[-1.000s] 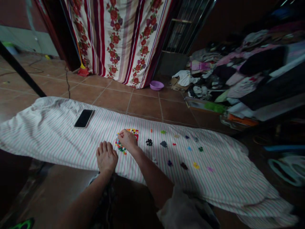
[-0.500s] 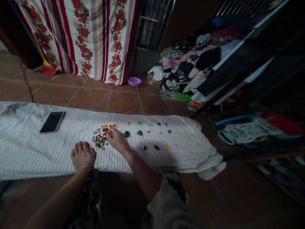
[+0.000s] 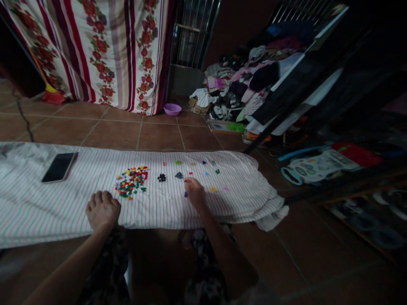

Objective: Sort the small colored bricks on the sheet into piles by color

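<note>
My right hand [image 3: 195,192] is over the small sorted groups, thumb and fingers pinched together; what they hold, if anything, is too small to make out. Its fingertips are just below the grey group [image 3: 179,175] and near a red piece [image 3: 190,173]. A dark purple group [image 3: 186,194] shows beside the hand, and the brown group is hidden under it. My left hand [image 3: 103,209] rests on the striped cloth [image 3: 149,212], fingers slightly apart and holding nothing. Beyond it lies a mixed pile of tiny coloured pieces [image 3: 131,182]. A black group [image 3: 162,178] sits between pile and right hand.
Further small groups, such as light green [image 3: 178,162], yellow [image 3: 213,189] and pink [image 3: 226,189], are spread to the right. A phone [image 3: 59,167] lies at the left. Past the cloth are a purple basin [image 3: 172,109] and a heap of clothes [image 3: 235,87] on the floor.
My right hand has moved right, from the mixed pile to the sorted groups, still pinched. The left hand stays resting on the cloth. The whole view has shifted slightly.
</note>
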`<state>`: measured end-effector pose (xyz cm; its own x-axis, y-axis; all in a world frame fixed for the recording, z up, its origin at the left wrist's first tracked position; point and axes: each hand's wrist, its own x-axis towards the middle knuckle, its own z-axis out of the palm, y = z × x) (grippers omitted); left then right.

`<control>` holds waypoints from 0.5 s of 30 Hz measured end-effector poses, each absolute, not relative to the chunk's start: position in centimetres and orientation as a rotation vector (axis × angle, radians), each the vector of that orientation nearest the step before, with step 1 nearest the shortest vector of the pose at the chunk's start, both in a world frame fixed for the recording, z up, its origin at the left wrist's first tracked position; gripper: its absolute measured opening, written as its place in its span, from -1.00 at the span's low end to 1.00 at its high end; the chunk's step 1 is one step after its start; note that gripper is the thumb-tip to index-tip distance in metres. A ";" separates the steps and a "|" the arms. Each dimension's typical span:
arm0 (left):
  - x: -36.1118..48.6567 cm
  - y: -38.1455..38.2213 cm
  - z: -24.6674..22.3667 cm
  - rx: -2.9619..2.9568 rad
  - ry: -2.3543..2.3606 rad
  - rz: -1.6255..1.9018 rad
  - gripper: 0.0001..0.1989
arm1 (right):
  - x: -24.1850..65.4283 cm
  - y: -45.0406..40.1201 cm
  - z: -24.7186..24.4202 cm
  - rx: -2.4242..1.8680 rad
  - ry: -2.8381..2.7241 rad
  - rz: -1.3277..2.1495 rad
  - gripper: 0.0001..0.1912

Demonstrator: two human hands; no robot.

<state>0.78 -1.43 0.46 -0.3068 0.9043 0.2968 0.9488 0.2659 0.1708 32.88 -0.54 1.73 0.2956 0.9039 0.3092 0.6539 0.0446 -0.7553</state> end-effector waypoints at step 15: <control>1.4 -1.7 1.7 -1.771 -2.447 -0.420 -0.60 | 40.9 -3.5 -2.4 -2.002 -1.435 0.196 -0.69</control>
